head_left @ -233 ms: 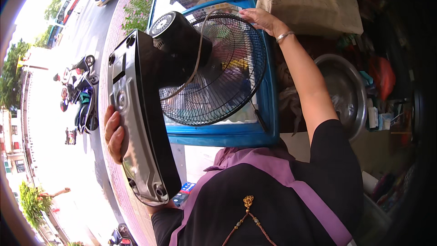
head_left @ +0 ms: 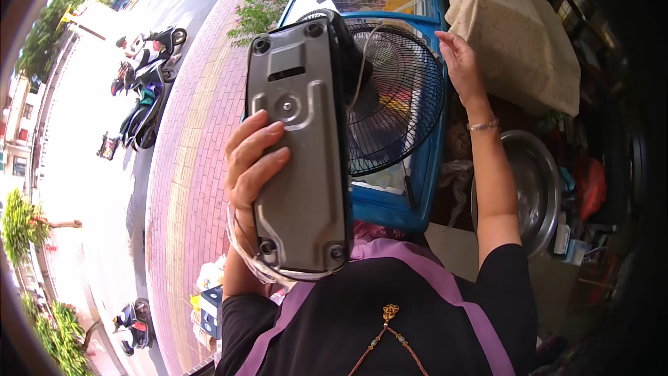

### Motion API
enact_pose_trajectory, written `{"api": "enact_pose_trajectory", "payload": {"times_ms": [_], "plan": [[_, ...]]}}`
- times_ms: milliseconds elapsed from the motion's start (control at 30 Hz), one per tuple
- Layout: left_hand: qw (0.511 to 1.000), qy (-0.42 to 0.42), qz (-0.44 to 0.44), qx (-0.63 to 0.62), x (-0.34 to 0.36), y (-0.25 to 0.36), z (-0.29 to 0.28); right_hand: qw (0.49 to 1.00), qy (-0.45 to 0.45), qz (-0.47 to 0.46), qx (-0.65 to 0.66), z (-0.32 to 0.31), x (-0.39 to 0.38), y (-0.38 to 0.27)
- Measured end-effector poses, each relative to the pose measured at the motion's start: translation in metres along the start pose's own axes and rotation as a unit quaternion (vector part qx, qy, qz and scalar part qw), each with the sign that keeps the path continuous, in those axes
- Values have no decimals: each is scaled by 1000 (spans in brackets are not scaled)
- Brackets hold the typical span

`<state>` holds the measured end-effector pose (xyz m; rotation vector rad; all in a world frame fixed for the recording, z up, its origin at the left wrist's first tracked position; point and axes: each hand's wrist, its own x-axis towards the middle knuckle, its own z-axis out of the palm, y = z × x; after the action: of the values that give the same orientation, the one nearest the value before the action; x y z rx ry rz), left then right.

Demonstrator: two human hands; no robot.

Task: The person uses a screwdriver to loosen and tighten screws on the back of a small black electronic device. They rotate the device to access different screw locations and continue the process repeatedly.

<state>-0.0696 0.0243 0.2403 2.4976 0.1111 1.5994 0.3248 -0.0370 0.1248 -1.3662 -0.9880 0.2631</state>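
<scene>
While yellow things (head_left: pixel 393 0) lie in the blue case (head_left: pixel 393 214), the left grip (head_left: pixel 250 157) holds a fan (head_left: pixel 316 146), the right grip (head_left: pixel 465 73) wide

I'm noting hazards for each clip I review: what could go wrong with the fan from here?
The left hand grips the fan base, while the open right hand does not clearly support the fan cage; the fan might tip or twist.

The cage lies over the blue-framed case, so a slip could scratch or knock it.

Pale cord strands hang around the left wrist and might snag.
</scene>
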Motion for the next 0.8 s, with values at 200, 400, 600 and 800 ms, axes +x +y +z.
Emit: {"api": "enact_pose_trajectory", "payload": {"times_ms": [200,400,600,800], "plan": [[999,-36,15,-13,-16,27,5,987,-127,-18,94,40,-101,-147],[990,-80,104,-54,-49,30,13,953,-184,73,228,73,-190,-210],[990,-54,76,-103,-83,30,16,969,-97,138,181,97,-228,-222],[995,-10,29,-99,-155,17,10,976,-96,103,167,121,-258,-216]]}}
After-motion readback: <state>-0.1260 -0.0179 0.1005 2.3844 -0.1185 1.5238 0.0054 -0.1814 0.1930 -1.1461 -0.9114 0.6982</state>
